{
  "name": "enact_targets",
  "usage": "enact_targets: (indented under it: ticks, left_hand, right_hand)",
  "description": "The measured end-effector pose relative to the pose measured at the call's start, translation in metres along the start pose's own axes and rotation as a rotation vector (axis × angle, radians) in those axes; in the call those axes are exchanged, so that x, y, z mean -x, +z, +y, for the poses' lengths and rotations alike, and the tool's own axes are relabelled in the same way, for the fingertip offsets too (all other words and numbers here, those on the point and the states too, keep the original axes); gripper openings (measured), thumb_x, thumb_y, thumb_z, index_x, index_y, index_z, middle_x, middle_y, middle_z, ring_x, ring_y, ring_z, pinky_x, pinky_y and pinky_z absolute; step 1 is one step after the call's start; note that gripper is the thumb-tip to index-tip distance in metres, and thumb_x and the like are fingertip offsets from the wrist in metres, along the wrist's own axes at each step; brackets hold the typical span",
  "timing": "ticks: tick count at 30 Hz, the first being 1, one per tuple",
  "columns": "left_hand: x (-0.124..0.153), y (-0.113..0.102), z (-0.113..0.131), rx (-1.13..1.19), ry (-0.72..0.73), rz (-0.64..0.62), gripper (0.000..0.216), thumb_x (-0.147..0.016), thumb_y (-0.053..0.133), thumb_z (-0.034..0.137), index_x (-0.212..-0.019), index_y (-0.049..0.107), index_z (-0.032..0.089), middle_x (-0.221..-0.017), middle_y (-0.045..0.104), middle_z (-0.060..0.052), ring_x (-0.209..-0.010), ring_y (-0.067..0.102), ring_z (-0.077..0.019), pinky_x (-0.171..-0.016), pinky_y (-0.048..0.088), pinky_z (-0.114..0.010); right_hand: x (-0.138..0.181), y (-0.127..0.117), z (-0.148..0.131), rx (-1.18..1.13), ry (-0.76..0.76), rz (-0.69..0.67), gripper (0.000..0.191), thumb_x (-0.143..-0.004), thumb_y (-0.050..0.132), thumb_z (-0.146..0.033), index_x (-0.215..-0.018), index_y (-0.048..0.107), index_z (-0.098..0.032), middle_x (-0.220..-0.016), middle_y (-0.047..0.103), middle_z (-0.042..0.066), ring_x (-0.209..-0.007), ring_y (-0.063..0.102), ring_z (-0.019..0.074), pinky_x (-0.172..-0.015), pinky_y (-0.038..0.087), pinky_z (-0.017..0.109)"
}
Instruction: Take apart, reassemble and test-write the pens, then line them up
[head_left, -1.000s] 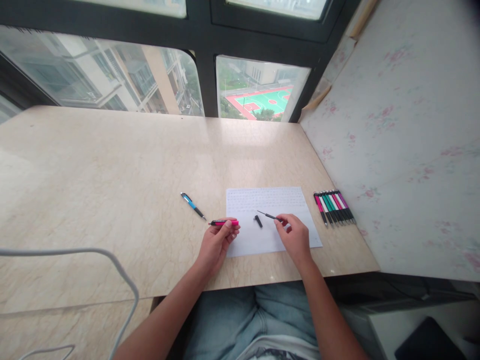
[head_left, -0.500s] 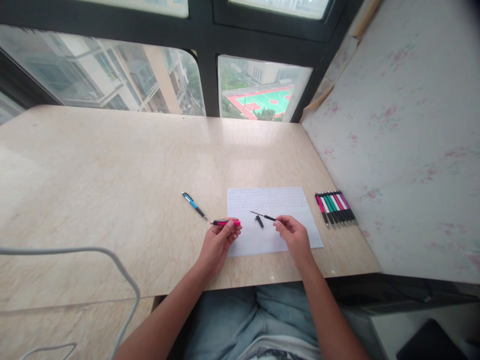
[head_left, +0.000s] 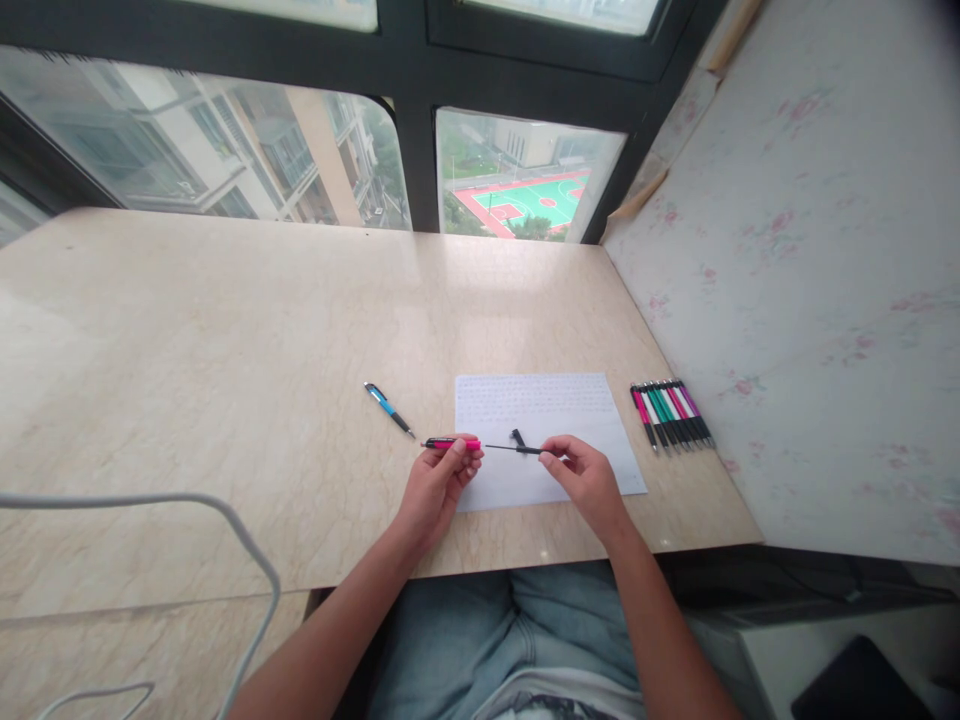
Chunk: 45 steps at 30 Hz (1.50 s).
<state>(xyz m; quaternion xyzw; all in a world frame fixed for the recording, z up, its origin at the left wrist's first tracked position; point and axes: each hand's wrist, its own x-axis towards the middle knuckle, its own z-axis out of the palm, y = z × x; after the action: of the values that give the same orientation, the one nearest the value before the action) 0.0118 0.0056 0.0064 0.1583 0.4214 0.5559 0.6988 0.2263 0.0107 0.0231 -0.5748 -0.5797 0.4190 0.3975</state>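
From here I see a pen part [head_left: 517, 439] on the paper [head_left: 551, 408], one pen [head_left: 389, 410] left, a row of pens [head_left: 670, 415] right, the window [head_left: 525, 180] behind the table [head_left: 300, 330].

Left hand [head_left: 441, 485] has a pink-and-black plastic pen barrel [head_left: 442, 443] pinched between thumb and fingers, pretty much level. Right hand [head_left: 586, 478] has a thin black rod with a thicker grip-like end [head_left: 529, 450], and its skinny tip sits right by the pink end of the barrel, basically lined up. Can't tell if they touch. Small black piece [head_left: 517, 436] is on a white sheet of handwritten paper [head_left: 555, 410], partly behind the rod. Blue-and-black click pen [head_left: 388, 408] lies slantwise left of the paper, and there's a neat row of multicoloured pens with black grips [head_left: 670, 415] off to the right. All of it's on a beige marble-look tabletop [head_left: 225, 350], with a grey cable [head_left: 244, 545] looping in at lower left.
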Motion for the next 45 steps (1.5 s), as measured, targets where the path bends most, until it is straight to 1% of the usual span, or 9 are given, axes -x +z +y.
enact_targets:
  ticks: [4,9,14,22,26,29,36,41,45]
  left_hand:
    - [0.006,0.004,-0.003,-0.004,-0.057,-0.056,0.025,-0.074,0.079,0.031,-0.089,0.073,0.011,-0.078,0.071,-0.007,-0.072,0.064,-0.0115,-0.069,0.050,-0.021]
    - [0.012,0.010,-0.006,0.149,-0.147,-0.124,0.022,-0.076,0.078,0.030,-0.088,0.072,0.011,-0.073,0.067,-0.005,-0.065,0.060,-0.0078,-0.065,0.049,-0.017]
    - [0.014,0.011,-0.006,0.243,-0.174,-0.146,0.022,-0.075,0.079,0.029,-0.087,0.072,0.011,-0.072,0.064,-0.003,-0.065,0.057,-0.0061,-0.064,0.049,-0.014]
    - [0.009,0.006,-0.005,0.273,-0.162,-0.132,0.020,-0.076,0.078,0.028,-0.086,0.072,0.012,-0.074,0.062,-0.002,-0.066,0.057,-0.0061,-0.062,0.050,-0.013]
    - [0.005,0.002,-0.004,0.300,-0.133,-0.124,0.017,-0.080,0.074,0.025,-0.087,0.071,0.010,-0.075,0.063,-0.004,-0.067,0.058,-0.0068,-0.064,0.051,-0.014]
    - [0.003,0.001,-0.003,0.289,-0.103,-0.107,0.017,-0.080,0.073,0.025,-0.088,0.071,0.010,-0.075,0.064,-0.004,-0.067,0.058,-0.0072,-0.063,0.051,-0.015]
    - [0.003,0.003,-0.002,0.228,-0.073,-0.094,0.020,-0.077,0.076,0.026,-0.088,0.071,0.009,-0.074,0.066,-0.005,-0.066,0.060,-0.0075,-0.063,0.051,-0.015]
    - [0.005,0.005,-0.003,0.151,-0.060,-0.080,0.021,-0.077,0.077,0.026,-0.089,0.072,0.010,-0.073,0.068,-0.005,-0.066,0.061,-0.0082,-0.064,0.051,-0.016]
    - [0.006,0.005,-0.006,0.084,-0.071,-0.072,0.023,-0.078,0.077,0.029,-0.090,0.072,0.010,-0.076,0.071,-0.007,-0.069,0.064,-0.0095,-0.068,0.051,-0.018]
  right_hand:
    - [0.000,-0.001,-0.027,0.151,-0.177,-0.073,0.013,-0.085,0.059,-0.031,-0.084,0.067,-0.020,-0.083,0.069,0.006,-0.073,0.062,0.0187,-0.057,0.049,0.028]
    - [0.004,-0.002,-0.055,0.321,-0.330,-0.112,0.009,-0.088,0.057,-0.025,-0.088,0.065,-0.022,-0.083,0.068,0.006,-0.075,0.061,0.0192,-0.056,0.047,0.028]
    - [0.008,-0.007,-0.059,0.385,-0.357,-0.091,0.009,-0.089,0.056,-0.024,-0.090,0.065,-0.022,-0.083,0.067,0.005,-0.073,0.060,0.0187,-0.055,0.047,0.028]
    - [0.009,-0.018,-0.059,0.344,-0.321,-0.048,0.012,-0.090,0.056,-0.028,-0.086,0.065,-0.022,-0.083,0.068,0.005,-0.071,0.060,0.0182,-0.057,0.048,0.029]
    - [0.008,-0.025,-0.051,0.354,-0.276,0.041,0.017,-0.090,0.056,-0.032,-0.084,0.067,-0.022,-0.082,0.069,0.005,-0.067,0.059,0.0175,-0.058,0.048,0.029]
    - [0.003,-0.023,-0.031,0.346,-0.201,0.130,0.020,-0.090,0.055,-0.035,-0.083,0.067,-0.020,-0.081,0.070,0.006,-0.070,0.062,0.0189,-0.057,0.048,0.028]
    - [-0.019,0.013,0.023,0.503,-0.129,0.270,0.020,-0.087,0.055,-0.032,-0.083,0.068,-0.018,-0.080,0.070,0.006,-0.069,0.061,0.0193,-0.068,0.048,0.032]
    - [-0.019,0.023,0.024,0.583,-0.139,0.251,0.022,-0.088,0.056,-0.037,-0.088,0.069,-0.019,-0.083,0.070,0.007,-0.069,0.059,0.0196,-0.069,0.046,0.033]
    - [-0.008,0.015,0.013,0.380,-0.126,0.196,0.029,-0.093,0.048,-0.038,-0.091,0.069,-0.018,-0.087,0.070,0.008,-0.071,0.060,0.0188,-0.065,0.047,0.031]
